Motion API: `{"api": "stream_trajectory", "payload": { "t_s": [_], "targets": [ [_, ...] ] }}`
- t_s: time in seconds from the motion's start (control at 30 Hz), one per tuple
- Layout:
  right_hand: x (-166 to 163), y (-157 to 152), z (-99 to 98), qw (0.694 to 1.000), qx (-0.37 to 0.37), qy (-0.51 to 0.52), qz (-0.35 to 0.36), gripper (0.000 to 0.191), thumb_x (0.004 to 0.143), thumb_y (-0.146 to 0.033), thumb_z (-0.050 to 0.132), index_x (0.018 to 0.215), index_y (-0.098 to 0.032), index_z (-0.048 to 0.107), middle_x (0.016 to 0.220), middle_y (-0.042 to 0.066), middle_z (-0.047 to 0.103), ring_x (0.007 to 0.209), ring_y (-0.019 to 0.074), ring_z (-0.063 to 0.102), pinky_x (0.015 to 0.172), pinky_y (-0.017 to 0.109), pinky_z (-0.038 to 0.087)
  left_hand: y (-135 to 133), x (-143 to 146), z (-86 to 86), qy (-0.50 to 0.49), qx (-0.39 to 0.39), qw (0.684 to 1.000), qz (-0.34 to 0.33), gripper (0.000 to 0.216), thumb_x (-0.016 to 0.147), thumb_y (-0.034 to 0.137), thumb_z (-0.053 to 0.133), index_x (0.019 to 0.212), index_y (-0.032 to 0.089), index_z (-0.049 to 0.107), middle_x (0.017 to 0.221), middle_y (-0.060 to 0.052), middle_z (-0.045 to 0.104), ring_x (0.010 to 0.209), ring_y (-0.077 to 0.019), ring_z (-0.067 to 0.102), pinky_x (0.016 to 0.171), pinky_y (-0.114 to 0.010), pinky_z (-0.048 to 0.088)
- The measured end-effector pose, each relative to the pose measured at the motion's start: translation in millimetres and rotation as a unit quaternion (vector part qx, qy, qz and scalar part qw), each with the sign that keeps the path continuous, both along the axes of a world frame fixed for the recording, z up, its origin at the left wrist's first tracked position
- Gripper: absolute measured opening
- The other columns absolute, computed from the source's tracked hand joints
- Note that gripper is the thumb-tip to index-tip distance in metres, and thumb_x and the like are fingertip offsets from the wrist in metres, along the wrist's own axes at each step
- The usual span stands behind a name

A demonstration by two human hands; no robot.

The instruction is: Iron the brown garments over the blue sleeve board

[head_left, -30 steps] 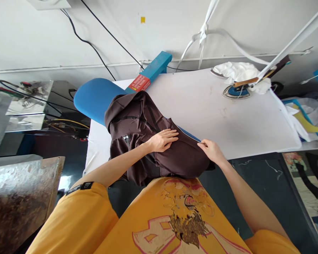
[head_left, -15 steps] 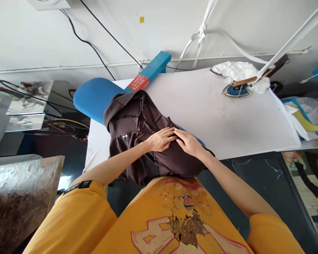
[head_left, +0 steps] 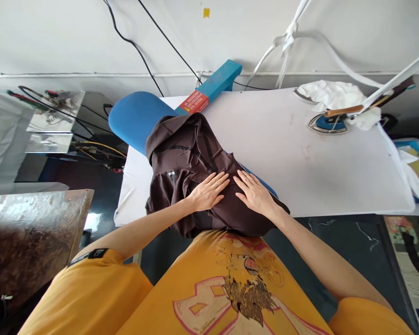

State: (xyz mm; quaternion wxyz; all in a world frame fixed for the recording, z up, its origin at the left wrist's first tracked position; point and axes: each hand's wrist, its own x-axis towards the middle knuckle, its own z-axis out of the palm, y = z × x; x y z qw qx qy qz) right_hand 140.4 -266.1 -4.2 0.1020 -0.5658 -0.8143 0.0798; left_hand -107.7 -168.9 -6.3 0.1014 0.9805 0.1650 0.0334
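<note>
A dark brown garment is pulled over a blue padded sleeve board that sticks out over the white ironing table. My left hand lies flat on the cloth with its fingers spread. My right hand rests flat beside it, fingers stretched out, almost touching the left. Neither hand grips anything. The garment's lower edge hangs down toward my yellow shirt.
An iron with a wooden handle sits at the table's far right, next to crumpled white cloth. White straps and black cables hang along the wall. A worn metal surface stands at my left. More cloth lies at the right edge.
My right hand left the garment's right edge and moved left onto the cloth, now flat beside my left hand. Both hands slid slightly toward me. The camera shifted a little.
</note>
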Motion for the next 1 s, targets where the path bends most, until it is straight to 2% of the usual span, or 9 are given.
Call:
{"api": "stream_trajectory", "payload": {
  "t_s": [0.27, 0.33, 0.43, 0.57, 0.7, 0.8, 0.9, 1.0],
  "targets": [
    [0, -12, 0.5, 1.0, 0.015, -0.015, -0.011, 0.058, 0.107, -0.037, 0.04, 0.158, -0.009, 0.039, 0.166, 0.018, 0.031, 0.155, 0.0318, 0.031, 0.125, 0.055, 0.033, -21, -7, -6.1, -0.018, 0.012, 0.998, 0.065, 0.06, 0.107, 0.036, 0.034, 0.162, 0.012, 0.03, 0.169, -0.011, 0.027, 0.16, -0.0266, 0.02, 0.132, -0.052, 0.015],
    [-5, -9, 4.5, 0.999, 0.04, 0.007, -0.021, 0.055, 0.106, -0.035, 0.041, 0.154, -0.008, 0.045, 0.161, 0.02, 0.041, 0.15, 0.0331, 0.04, 0.124, 0.057, 0.035, -23, -6, -8.3, -0.029, 0.013, 0.997, 0.068, 0.06, 0.107, 0.035, 0.034, 0.162, 0.011, 0.03, 0.169, -0.011, 0.028, 0.16, -0.0266, 0.021, 0.132, -0.052, 0.016],
    [-21, 11, 13.4, 0.992, 0.081, 0.092, -0.006, 0.048, 0.106, -0.029, 0.039, 0.148, -0.011, 0.053, 0.148, 0.017, 0.057, 0.141, 0.0285, 0.052, 0.123, 0.053, 0.039, -22, -7, -13.1, -0.051, 0.009, 0.997, 0.064, 0.06, 0.106, 0.034, 0.036, 0.161, 0.01, 0.032, 0.168, -0.014, 0.032, 0.159, -0.0278, 0.023, 0.131, -0.055, 0.018],
    [-49, 44, 15.8, 0.979, 0.053, 0.189, 0.051, 0.049, 0.108, -0.029, 0.031, 0.151, -0.015, 0.049, 0.154, 0.013, 0.053, 0.144, 0.0221, 0.049, 0.121, 0.044, 0.044, -15, -13, -24.3, -0.131, -0.003, 0.991, 0.038, 0.055, 0.103, 0.034, 0.043, 0.151, 0.006, 0.045, 0.156, -0.023, 0.048, 0.155, -0.0329, 0.033, 0.127, -0.059, 0.029],
    [-65, 49, 5.0, 0.99, 0.009, 0.119, 0.078, 0.054, 0.109, -0.038, 0.033, 0.155, -0.012, 0.045, 0.159, 0.015, 0.046, 0.15, 0.0265, 0.041, 0.126, 0.052, 0.033, -5, -27, -28.2, -0.21, -0.038, 0.977, 0.012, 0.041, 0.1, 0.025, 0.042, 0.133, 0.008, 0.059, 0.137, -0.022, 0.061, 0.141, -0.0321, 0.051, 0.116, -0.057, 0.048],
    [-67, 42, 2.3, 0.995, -0.003, 0.047, 0.089, 0.057, 0.107, -0.04, 0.038, 0.16, -0.017, 0.039, 0.166, 0.009, 0.035, 0.155, 0.0301, 0.029, 0.127, 0.056, 0.026, 2, -41, -20.4, -0.211, -0.055, 0.974, 0.064, 0.042, 0.099, 0.019, 0.036, 0.134, 0.015, 0.059, 0.131, -0.018, 0.064, 0.132, -0.0278, 0.058, 0.111, -0.053, 0.053],
    [-67, 39, 4.8, 0.995, -0.004, 0.018, 0.099, 0.058, 0.106, -0.038, 0.041, 0.162, -0.02, 0.037, 0.167, 0.005, 0.034, 0.156, 0.0315, 0.026, 0.128, 0.057, 0.024, 6, -53, -10.6, -0.177, -0.042, 0.968, 0.171, 0.05, 0.099, 0.02, 0.037, 0.146, 0.016, 0.052, 0.141, -0.018, 0.059, 0.139, -0.03, 0.052, 0.119, -0.056, 0.044],
    [-67, 41, 6.6, 0.995, -0.004, 0.008, 0.103, 0.059, 0.106, -0.038, 0.042, 0.161, -0.02, 0.037, 0.167, 0.005, 0.034, 0.156, 0.0319, 0.026, 0.128, 0.057, 0.024, 8, -61, -6.4, -0.115, -0.034, 0.971, 0.205, 0.057, 0.099, 0.023, 0.04, 0.156, 0.013, 0.042, 0.156, -0.019, 0.049, 0.149, -0.0323, 0.043, 0.125, -0.057, 0.036]
  ]
}}
